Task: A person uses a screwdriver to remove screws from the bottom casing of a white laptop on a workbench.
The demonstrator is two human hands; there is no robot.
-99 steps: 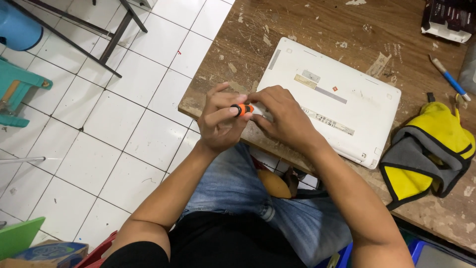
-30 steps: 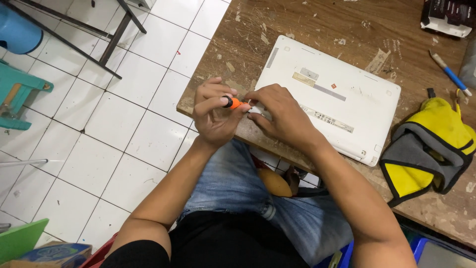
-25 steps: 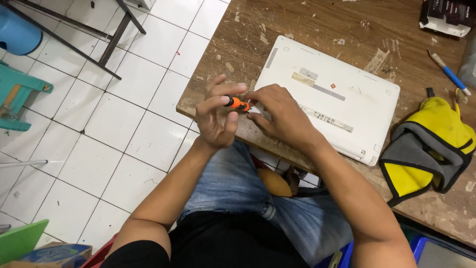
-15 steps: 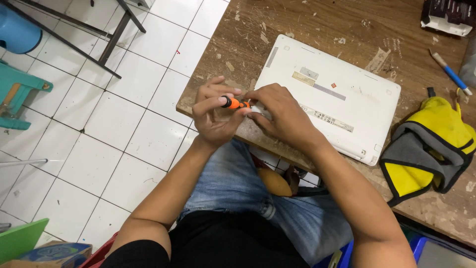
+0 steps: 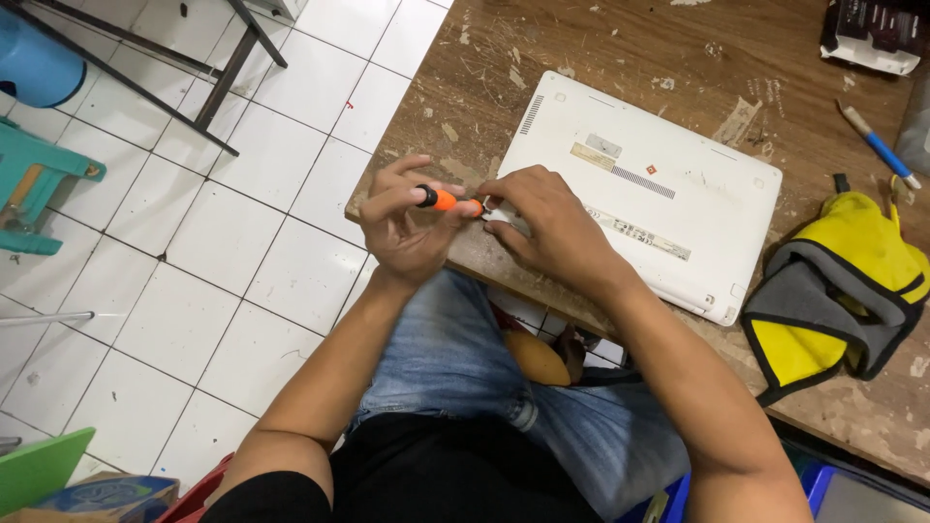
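A: Where's the screwdriver (image 5: 444, 199) rn?

B: Small orange one w/ a black end cap, held in the air just over the near-left corner of the white laptop (image 5: 644, 189), which lies underside-up on the wooden surface (image 5: 620, 48). It's between both hands.

A: Grip?

B: Left hand (image 5: 407, 228) has fingers (image 5: 412, 167) clamped on the handle, thumb and forefinger pinching near the black cap. Right hand (image 5: 547, 223) has fingertips closed on the other end, at the tip, and its palm seems to rest on the laptop's corner, prob. for steadiness.

A: Why two hands?

B: Judging by the pinch, one holds the body while the other works the tip end. Can't tell what's at the tip, fingers cover it.

A: Which way does it point?

B: Long axis runs almost level, left to right in the head view, slightly downhill. Cap end to the person's left, tip end to the right, toward the laptop.

A: Other stuff nearby?

B: Yellow-and-grey cloth (image 5: 838, 281) bunched at the right of the laptop, well apart from the hands. Blue-handled tool (image 5: 880, 147) further back.
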